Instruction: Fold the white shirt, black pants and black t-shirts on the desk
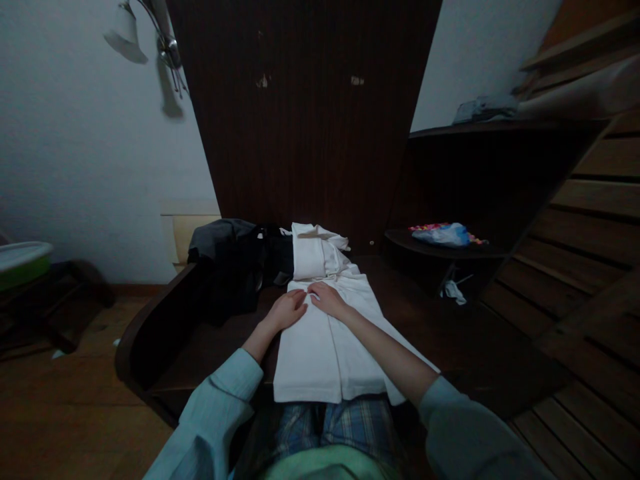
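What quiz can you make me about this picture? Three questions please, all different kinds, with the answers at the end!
1. True or false: the left hand and the right hand both touch the white cloth.

2. Pick one. What is fixed to the wall at the top left of the picture?
A) a clock
B) a lamp
C) a mirror

3. Fill in the gap: in the picture, the dark heap lies to the ____ of the white cloth.

Key:
1. True.
2. B.
3. Left.
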A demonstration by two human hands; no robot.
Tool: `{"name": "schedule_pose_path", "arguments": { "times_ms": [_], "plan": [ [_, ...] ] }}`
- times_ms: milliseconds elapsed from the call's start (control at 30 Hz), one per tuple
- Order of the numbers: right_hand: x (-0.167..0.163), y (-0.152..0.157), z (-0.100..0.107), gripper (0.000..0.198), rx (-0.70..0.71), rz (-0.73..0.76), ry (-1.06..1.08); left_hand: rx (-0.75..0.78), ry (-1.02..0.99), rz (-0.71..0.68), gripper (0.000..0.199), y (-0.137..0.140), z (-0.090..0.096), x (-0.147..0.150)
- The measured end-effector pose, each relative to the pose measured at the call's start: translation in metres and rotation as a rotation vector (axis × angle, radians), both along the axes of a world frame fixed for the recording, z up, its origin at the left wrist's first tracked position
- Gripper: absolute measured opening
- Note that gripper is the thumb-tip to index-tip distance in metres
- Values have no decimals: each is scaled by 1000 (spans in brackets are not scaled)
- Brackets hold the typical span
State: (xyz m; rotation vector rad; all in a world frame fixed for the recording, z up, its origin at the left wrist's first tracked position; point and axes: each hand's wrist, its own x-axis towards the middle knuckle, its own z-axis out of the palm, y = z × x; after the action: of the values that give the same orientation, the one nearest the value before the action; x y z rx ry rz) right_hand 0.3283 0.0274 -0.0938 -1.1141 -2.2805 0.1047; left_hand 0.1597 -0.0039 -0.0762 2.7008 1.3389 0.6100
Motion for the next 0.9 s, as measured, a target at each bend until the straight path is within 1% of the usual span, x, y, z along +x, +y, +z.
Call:
{"name": "schedule_pose_path", "arguments": {
  "times_ms": [167, 300, 400, 467, 533, 600, 633, 700, 800, 833, 900],
  "plan": [
    [2, 11, 2, 19, -15, -5, -5, 12, 62, 0, 43, 3, -7, -2],
    [2, 19, 4, 20, -31, -16, 12, 16, 123, -21, 47, 1, -7, 0],
    [0, 20, 7, 22, -55, -28, 30, -33, 149, -40, 52, 0, -7, 2],
    [1, 15, 12, 24, -77, 4, 46, -80, 155, -26, 55, 1, -7, 2],
    [10, 8, 21, 25, -81, 56, 85, -118, 156, -10, 56, 2, -7, 2],
    [28, -2, 33, 24, -70, 60, 147, -125, 158, -8, 56, 2, -7, 1],
    [41, -7, 39, 23, -70, 29, 175, -116, 159, -11, 56, 1, -6, 2],
    [72, -17, 49, 19, -106, -79, 200, -77, 151, -6, 54, -2, -3, 4],
    [121, -35, 53, 13, -234, -271, 161, -12, 116, -8, 47, -9, 6, 11],
    [134, -42, 51, 11, -292, -324, 154, -4, 100, -28, 45, -12, 9, 14],
    [153, -58, 45, 14, -425, -388, 145, -17, 75, -118, 45, -18, 13, 20]
  ]
}}
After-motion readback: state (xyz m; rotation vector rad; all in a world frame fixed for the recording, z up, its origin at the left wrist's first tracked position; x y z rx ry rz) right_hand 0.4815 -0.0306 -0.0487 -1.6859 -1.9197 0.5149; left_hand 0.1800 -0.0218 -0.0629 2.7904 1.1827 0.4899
